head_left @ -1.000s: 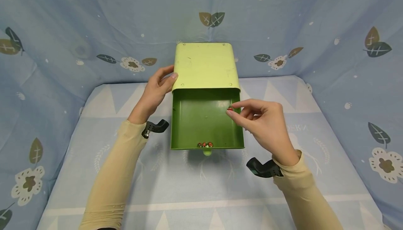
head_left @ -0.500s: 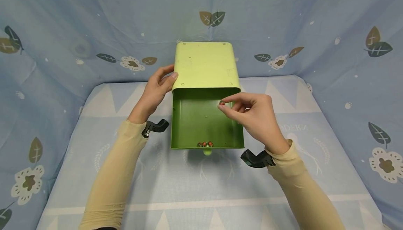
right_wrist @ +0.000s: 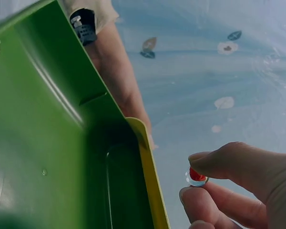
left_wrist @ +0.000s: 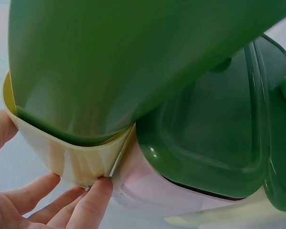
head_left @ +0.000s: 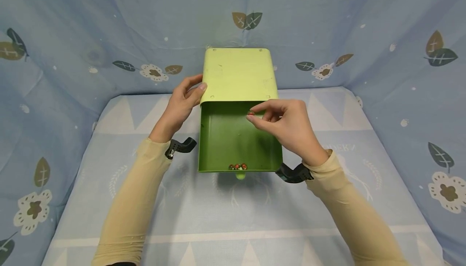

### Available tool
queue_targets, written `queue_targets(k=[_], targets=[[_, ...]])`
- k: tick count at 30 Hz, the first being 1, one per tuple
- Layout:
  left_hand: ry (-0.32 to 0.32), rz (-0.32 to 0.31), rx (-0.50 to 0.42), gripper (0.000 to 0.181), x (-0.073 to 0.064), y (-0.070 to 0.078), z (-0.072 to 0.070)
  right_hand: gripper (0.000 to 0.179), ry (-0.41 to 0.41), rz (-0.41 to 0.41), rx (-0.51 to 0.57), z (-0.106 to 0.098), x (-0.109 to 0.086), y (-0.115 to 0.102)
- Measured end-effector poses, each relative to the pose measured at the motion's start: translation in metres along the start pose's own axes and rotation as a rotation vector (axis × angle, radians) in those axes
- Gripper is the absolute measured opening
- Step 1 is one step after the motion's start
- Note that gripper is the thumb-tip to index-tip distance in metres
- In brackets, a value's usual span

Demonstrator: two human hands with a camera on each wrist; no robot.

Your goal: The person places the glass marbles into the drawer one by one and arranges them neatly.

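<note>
The right grip [head_left: 285, 123] pinches a marble [right_wrist: 197, 174] above the open green drawer [head_left: 222, 136]; the right wrist view reveals its red core. The left grip [head_left: 182, 100] holds the yellow casing [head_left: 238, 74]. Only the left wrist view shows adjoining green fronts [left_wrist: 205, 133]. More marbles [head_left: 237, 167] sit along the drawer's front edge, bare drawer floor separating them from the right grip.

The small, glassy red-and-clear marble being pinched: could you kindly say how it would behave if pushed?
The marble would probably roll, given its rounded outline. It might be slippery, since its surface shines. It seems stiff, with no dent showing where the right hand pinches it.
</note>
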State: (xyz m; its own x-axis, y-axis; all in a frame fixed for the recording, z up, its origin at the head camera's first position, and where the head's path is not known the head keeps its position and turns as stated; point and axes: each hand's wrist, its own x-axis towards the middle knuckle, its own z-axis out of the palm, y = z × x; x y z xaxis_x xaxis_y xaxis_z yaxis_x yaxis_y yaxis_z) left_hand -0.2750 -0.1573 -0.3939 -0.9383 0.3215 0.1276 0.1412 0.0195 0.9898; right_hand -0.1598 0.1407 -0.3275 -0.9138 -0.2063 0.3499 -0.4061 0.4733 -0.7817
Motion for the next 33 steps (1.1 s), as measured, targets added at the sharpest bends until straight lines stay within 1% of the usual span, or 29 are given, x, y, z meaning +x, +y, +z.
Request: queue_targets(k=[5,13,20,28,33], targets=[[-0.001,0.000,-0.004,0.061,0.001,0.000,0.000,0.008,-0.015,-0.031,-0.030,0.003,0.007,0.003],[-0.003,0.002,-0.009,0.060,0.000,0.002,0.001,0.005,-0.063,-0.049,-0.023,0.007,0.017,0.003],[-0.004,0.002,-0.010,0.061,0.000,0.002,0.001,0.005,-0.092,-0.111,-0.097,0.010,0.027,0.006],[-0.003,0.001,-0.008,0.061,0.000,0.001,0.000,0.005,-0.117,-0.140,-0.129,0.015,0.033,0.007],[-0.004,0.002,-0.010,0.060,-0.001,0.001,0.001,0.006,-0.134,-0.138,-0.135,0.020,0.037,0.008]])
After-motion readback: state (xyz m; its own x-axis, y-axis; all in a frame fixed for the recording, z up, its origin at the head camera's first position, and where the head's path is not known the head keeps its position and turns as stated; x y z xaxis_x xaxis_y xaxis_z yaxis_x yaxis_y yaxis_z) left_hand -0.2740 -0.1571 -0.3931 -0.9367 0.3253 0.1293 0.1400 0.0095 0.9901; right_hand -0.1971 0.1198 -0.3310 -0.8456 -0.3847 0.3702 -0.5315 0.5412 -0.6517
